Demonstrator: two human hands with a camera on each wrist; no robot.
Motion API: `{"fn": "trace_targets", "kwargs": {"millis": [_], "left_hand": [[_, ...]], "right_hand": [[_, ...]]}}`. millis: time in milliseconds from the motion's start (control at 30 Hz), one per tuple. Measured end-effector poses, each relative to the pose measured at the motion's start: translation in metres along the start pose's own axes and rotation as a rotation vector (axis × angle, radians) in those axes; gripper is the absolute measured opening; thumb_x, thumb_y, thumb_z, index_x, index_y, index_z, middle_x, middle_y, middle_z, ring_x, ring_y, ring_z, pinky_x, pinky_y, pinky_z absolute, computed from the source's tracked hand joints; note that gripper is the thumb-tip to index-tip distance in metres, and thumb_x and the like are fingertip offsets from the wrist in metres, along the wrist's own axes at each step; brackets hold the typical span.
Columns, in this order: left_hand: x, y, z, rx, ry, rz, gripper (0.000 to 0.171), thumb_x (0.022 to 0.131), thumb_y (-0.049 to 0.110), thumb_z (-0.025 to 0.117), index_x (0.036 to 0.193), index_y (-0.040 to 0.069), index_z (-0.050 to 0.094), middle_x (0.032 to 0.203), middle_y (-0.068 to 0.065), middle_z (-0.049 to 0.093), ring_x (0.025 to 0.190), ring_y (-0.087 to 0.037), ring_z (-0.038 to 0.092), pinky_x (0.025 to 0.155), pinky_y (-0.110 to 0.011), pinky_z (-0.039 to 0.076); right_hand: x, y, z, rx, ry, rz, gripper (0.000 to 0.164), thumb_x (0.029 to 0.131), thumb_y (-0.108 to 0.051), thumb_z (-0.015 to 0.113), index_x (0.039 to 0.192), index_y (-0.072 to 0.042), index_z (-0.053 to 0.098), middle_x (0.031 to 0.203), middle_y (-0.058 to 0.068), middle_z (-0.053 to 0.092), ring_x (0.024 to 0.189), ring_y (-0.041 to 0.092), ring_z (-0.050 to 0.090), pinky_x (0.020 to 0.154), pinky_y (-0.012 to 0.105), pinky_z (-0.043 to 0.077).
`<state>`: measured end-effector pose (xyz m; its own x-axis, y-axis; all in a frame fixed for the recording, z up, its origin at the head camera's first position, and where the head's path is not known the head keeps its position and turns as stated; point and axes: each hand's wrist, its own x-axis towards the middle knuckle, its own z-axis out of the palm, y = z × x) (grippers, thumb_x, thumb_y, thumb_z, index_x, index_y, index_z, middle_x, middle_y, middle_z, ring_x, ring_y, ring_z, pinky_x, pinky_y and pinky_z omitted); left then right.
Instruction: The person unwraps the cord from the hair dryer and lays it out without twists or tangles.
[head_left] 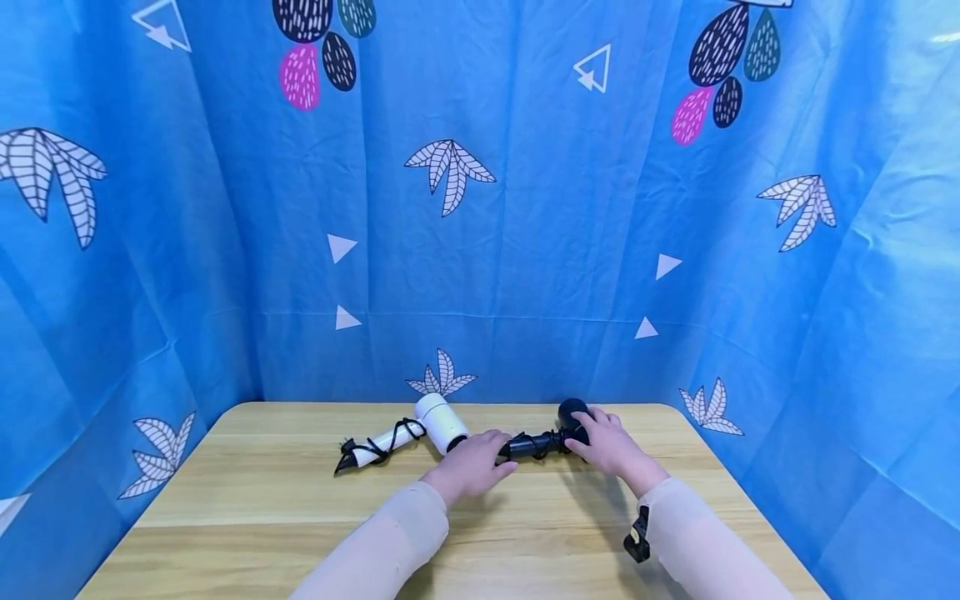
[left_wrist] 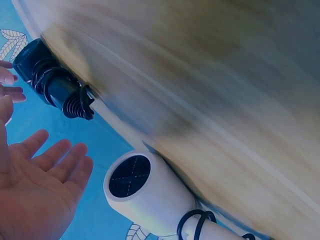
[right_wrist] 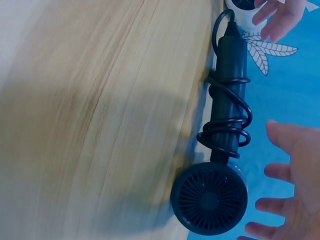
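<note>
A black hair dryer (head_left: 531,446) with its cord wound round the handle lies towards the back of the table. My right hand (head_left: 613,448) hovers by its round head, and in the right wrist view its fingers (right_wrist: 277,205) are spread beside the head with a gap between. Between the two dryers is my left hand (head_left: 471,463), near the black handle's end. The left wrist view shows its fingers (left_wrist: 60,155) extended and the palm bare. To its left lies a white hair dryer (head_left: 441,422), also cord-wrapped, its nozzle partly behind my left hand.
The wooden table (head_left: 247,492) ends just behind both dryers. A blue patterned curtain (head_left: 487,250) hangs around its back and sides. A black strap (head_left: 638,533) sits at my right wrist.
</note>
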<state>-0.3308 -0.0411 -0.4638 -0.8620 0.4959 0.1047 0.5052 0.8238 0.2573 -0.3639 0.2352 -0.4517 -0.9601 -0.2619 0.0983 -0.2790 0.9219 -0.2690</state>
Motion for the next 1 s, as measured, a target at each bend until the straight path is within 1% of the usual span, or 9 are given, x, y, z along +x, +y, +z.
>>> {"fn": "trace_targets", "kwargs": {"millis": [267, 467, 733, 867, 1000], "left_hand": [[0.007, 0.003, 0.002, -0.027, -0.02, -0.017, 0.064, 0.103, 0.053, 0.047, 0.151, 0.012, 0.042, 0.152, -0.009, 0.046, 0.136, -0.03, 0.046, 0.111, -0.046, 0.039], [0.011, 0.005, 0.007, -0.039, -0.034, -0.036, 0.065, 0.102, 0.051, 0.05, 0.15, 0.009, 0.043, 0.15, -0.009, 0.047, 0.135, -0.03, 0.048, 0.11, -0.046, 0.04], [0.009, 0.005, 0.01, -0.038, -0.044, -0.05, 0.063, 0.102, 0.046, 0.053, 0.15, 0.006, 0.043, 0.15, -0.011, 0.048, 0.135, -0.03, 0.048, 0.11, -0.044, 0.04], [0.013, 0.008, 0.01, -0.035, -0.046, -0.056, 0.063, 0.102, 0.046, 0.053, 0.15, 0.007, 0.043, 0.15, -0.01, 0.048, 0.135, -0.03, 0.048, 0.11, -0.044, 0.04], [0.017, 0.01, 0.012, -0.053, -0.061, -0.074, 0.063, 0.102, 0.047, 0.052, 0.152, 0.009, 0.041, 0.153, -0.009, 0.045, 0.137, -0.03, 0.045, 0.111, -0.045, 0.039]], "right_hand": [[0.004, 0.003, 0.001, -0.007, 0.003, 0.009, 0.059, 0.1, -0.037, 0.061, 0.149, -0.008, 0.045, 0.151, 0.029, 0.035, 0.135, 0.053, 0.033, 0.104, 0.065, 0.036], [0.005, 0.006, 0.004, -0.001, 0.011, 0.022, 0.06, 0.1, -0.038, 0.061, 0.149, -0.007, 0.045, 0.151, 0.03, 0.035, 0.134, 0.052, 0.034, 0.104, 0.064, 0.036], [0.006, 0.002, 0.008, 0.018, 0.028, 0.03, 0.06, 0.099, -0.036, 0.062, 0.148, -0.006, 0.045, 0.15, 0.031, 0.036, 0.134, 0.052, 0.035, 0.104, 0.064, 0.036], [0.005, 0.004, 0.006, 0.017, 0.044, 0.041, 0.061, 0.099, -0.035, 0.063, 0.148, -0.004, 0.045, 0.149, 0.032, 0.036, 0.135, 0.053, 0.034, 0.105, 0.066, 0.035], [0.008, 0.008, 0.006, -0.014, 0.055, 0.042, 0.062, 0.099, -0.034, 0.063, 0.148, -0.002, 0.044, 0.148, 0.033, 0.037, 0.133, 0.054, 0.035, 0.103, 0.066, 0.036]]}}
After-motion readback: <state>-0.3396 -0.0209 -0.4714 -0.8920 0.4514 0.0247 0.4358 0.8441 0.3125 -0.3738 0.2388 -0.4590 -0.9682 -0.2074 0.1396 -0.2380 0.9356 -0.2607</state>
